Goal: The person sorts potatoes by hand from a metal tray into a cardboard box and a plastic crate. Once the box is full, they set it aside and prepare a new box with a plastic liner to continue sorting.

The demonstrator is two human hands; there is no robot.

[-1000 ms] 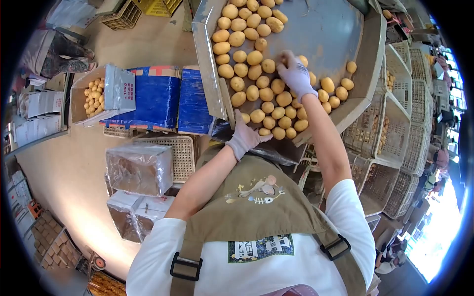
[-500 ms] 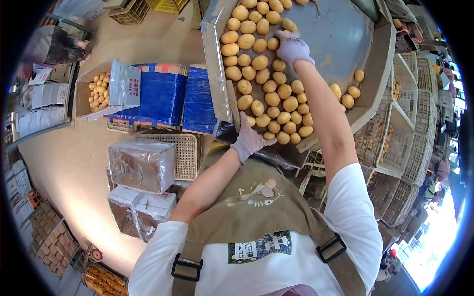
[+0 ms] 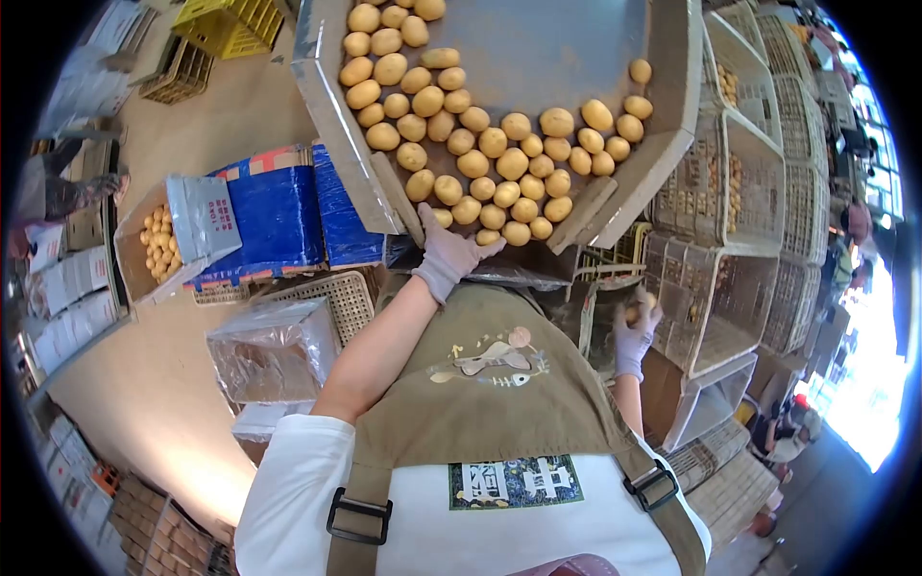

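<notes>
Many yellow potatoes (image 3: 492, 144) lie in a grey metal sorting tray (image 3: 538, 58) in front of me. My left hand (image 3: 448, 255), in a pale glove, rests at the tray's narrow front opening. Its fingers are spread, beside the nearest potatoes and the left wall's end. Low on my right, my gloved right hand (image 3: 635, 336) is closed around a potato (image 3: 632, 313), beside a metal frame under the tray. Its fingers partly cover the potato. Dark plastic film (image 3: 519, 278) hangs below the opening, against my apron.
Stacked plastic crates (image 3: 711, 298), some with potatoes, stand to the right. On the left are an open carton of potatoes (image 3: 158, 245), a blue-wrapped stack (image 3: 274, 216) and film-wrapped boxes (image 3: 274, 350). Yellow crates (image 3: 226, 24) sit at the far left.
My right hand has moved from among the potatoes in the tray down to my right side, now with a potato. Several potatoes have shifted toward the front. My left hand stays at the opening.
</notes>
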